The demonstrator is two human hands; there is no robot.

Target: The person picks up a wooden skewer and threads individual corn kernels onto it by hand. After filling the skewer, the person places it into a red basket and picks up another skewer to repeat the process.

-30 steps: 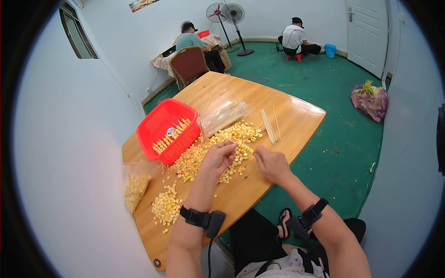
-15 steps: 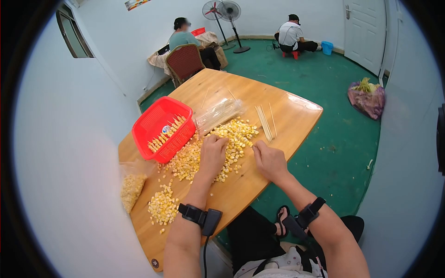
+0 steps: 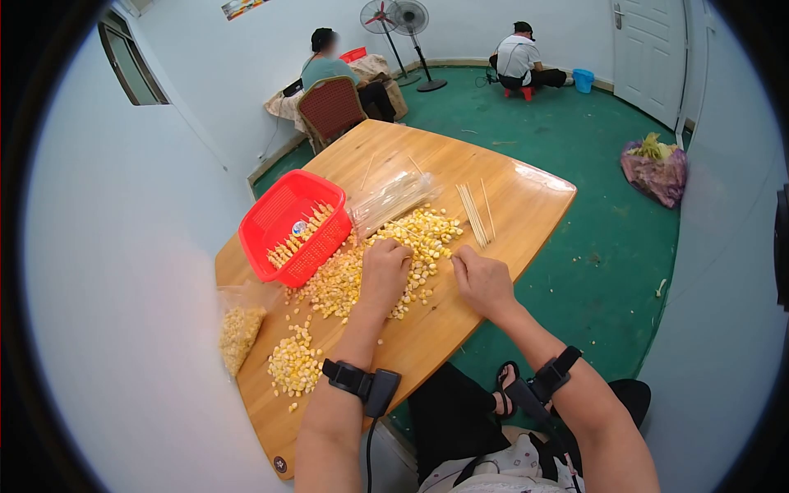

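My left hand (image 3: 385, 275) is closed over the right part of a heap of yellow corn kernels (image 3: 341, 287), its fingertips pinched together. Just right of the heap, my right hand (image 3: 483, 282) is also closed, thumb against the fingers, above the wooden table (image 3: 501, 201). A short gap separates the two hands. What either pinch holds is too small or hidden to make out. Several loose wooden skewers (image 3: 472, 215) lie beyond my right hand. Beyond my left hand is a clear plastic bag of skewers (image 3: 393, 204).
A red basket (image 3: 283, 197) holds several skewers threaded with corn (image 3: 300, 234). A bag of kernels (image 3: 240, 333) and a smaller kernel pile (image 3: 294, 361) lie at the left. Two people (image 3: 329, 70) (image 3: 519, 57) sit farther off, near standing fans (image 3: 411, 20).
Both hands stay closed and in nearly the same places over the table. The whole view has shifted slightly to the right.
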